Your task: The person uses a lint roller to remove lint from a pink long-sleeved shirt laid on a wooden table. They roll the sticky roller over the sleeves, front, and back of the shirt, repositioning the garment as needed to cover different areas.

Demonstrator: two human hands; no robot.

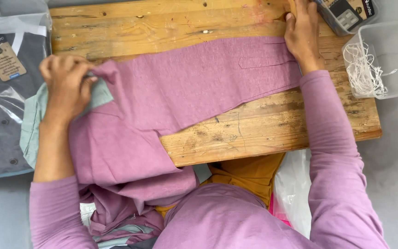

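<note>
A mauve shirt [185, 87] lies across a worn wooden board [263, 129], with part of it hanging off the near left corner. My left hand [65, 83] pinches a fold of the shirt at the board's left edge, over a pale green piece of cloth [31, 115]. My right hand [302, 37] rests flat with fingers together on the far right end of the shirt, pressing it to the board.
A bagged dark grey garment with a paper tag [1, 92] lies at the left. A clear plastic box holding white string [383, 60] sits at the right, with a dark packet [346, 14] behind it. Mustard cloth [249, 175] and a white plastic bag [293, 189] lie below the board.
</note>
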